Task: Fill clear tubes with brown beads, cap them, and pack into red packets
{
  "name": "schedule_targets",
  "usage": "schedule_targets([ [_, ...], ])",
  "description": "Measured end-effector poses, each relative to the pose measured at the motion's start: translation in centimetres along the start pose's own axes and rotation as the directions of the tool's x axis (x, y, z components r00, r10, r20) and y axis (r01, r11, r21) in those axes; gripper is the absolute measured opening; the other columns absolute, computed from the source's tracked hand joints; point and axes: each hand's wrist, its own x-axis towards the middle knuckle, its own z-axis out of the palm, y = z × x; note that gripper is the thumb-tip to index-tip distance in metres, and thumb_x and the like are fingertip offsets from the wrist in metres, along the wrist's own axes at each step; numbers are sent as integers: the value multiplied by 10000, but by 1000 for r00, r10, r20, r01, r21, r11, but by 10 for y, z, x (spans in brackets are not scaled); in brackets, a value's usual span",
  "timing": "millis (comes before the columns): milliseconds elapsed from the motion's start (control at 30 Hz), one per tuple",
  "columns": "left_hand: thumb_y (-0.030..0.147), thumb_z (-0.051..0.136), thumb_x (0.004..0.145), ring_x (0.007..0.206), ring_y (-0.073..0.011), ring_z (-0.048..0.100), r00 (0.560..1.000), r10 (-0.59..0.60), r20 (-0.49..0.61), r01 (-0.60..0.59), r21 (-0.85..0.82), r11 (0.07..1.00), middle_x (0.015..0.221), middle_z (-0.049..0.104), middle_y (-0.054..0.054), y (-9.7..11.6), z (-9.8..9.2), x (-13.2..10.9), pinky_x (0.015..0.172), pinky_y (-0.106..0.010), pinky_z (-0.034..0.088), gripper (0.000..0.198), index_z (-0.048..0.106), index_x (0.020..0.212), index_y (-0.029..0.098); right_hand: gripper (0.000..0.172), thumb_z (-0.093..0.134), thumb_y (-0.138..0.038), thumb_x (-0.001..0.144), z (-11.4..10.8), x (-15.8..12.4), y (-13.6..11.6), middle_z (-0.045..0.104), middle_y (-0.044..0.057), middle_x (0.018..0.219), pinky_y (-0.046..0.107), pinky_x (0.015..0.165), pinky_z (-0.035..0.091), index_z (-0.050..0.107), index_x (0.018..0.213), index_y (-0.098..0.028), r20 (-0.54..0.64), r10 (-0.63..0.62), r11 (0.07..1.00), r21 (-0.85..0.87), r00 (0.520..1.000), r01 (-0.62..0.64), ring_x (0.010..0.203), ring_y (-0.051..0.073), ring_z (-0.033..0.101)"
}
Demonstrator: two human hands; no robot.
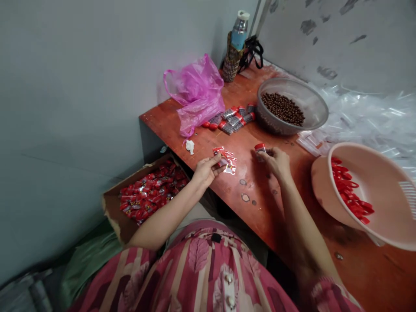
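Note:
My left hand point(205, 172) pinches a clear plastic packet with red print point(229, 161) between thumb and fingers, above the table's near edge. To its right, my right hand point(278, 163) is closed around a small clear container with a red cap point(260, 149), held upright with the cap on top. Its contents look dark. Behind both hands, several similar red-capped containers point(233, 118) lie in a pile on the table. The packet and the container are apart from each other.
A grey bowl of brown balls point(292, 125) stands behind my right hand. Farther right are a peach basin point(325, 190) with red plastic pieces and many clear plastic tubes point(373, 117). A pink bag point(201, 91) and a flask point(239, 32) stand behind. A cardboard box point(112, 212) of red packets sits below left.

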Motion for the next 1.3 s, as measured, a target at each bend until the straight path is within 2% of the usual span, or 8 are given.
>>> schedule_targets([
  [67, 200, 745, 717, 594, -124, 656, 1000, -10, -15, 9, -72, 997, 660, 675, -41, 0, 2, 1, 576, -221, 556, 158, 622, 706, 101, 343, 649, -468, 741, 7, -34, -11, 691, 58, 741, 283, 515, 449, 635, 911, -170, 77, 1, 931, 364, 997, -29, 544, 156, 589],
  [133, 191, 706, 758, 617, -140, 670, 1000, -23, -17, 21, -125, 992, 672, 682, -42, -1, 5, 1, 594, -238, 562, 129, 616, 718, 108, 362, 676, -468, 724, 15, -69, -24, 681, 28, 707, 258, 469, 453, 612, 930, -177, 167, -9, 818, 568, 986, -88, 493, 130, 574],
  [300, 168, 672, 786, 640, -141, 674, 998, -17, 63, 27, -169, 985, 694, 693, -51, -10, 14, -4, 678, -273, 567, 91, 627, 744, 101, 323, 708, -393, 718, 33, -119, -48, 683, 8, 726, 245, 486, 498, 590, 945, -193, 176, -22, 728, 677, 984, -105, 535, 121, 602],
  [567, 203, 768, 684, 608, -126, 656, 985, 41, 165, -23, -106, 994, 703, 695, -38, -19, 25, -14, 645, -246, 530, 198, 630, 775, 92, 299, 681, -389, 749, 42, -124, -44, 685, 13, 776, 236, 491, 500, 602, 953, -185, 93, -37, 758, 651, 995, -33, 576, 118, 610],
  [733, 288, 826, 600, 600, -119, 641, 971, 23, 238, -18, -22, 1000, 702, 694, -36, -21, 26, -14, 621, -236, 502, 312, 633, 753, 97, 276, 701, -383, 730, 43, -123, -41, 676, 6, 707, 237, 484, 490, 618, 889, -174, 113, -4, 707, 704, 994, -77, 538, 117, 595],
  [933, 317, 856, 514, 580, -118, 621, 960, -27, 279, -9, 127, 992, 662, 683, -35, -21, 26, -15, 596, -244, 479, 364, 680, 729, 82, 240, 699, -359, 747, 50, -125, -34, 693, 12, 792, 249, 573, 516, 629, 898, -186, -55, -38, 752, 656, 998, 65, 605, 113, 621],
  [1167, 303, 844, 523, 556, -107, 601, 922, -105, 373, -12, 299, 954, 613, 667, -31, -11, 24, -13, 577, -237, 466, 304, 694, 657, 74, 243, 696, -382, 733, 48, -123, -30, 642, -26, 608, 212, 421, 453, 606, 828, -177, 190, 12, 555, 816, 982, -165, 424, 91, 547],
  [1300, 308, 841, 528, 594, -111, 617, 935, -76, 346, -33, 300, 953, 666, 691, -41, -14, 24, -12, 613, -245, 487, 318, 716, 717, 84, 248, 713, -369, 724, 49, -124, -34, 670, -14, 682, 219, 465, 475, 631, 859, -177, -14, 42, 652, 758, 999, -17, 495, 95, 579],
])
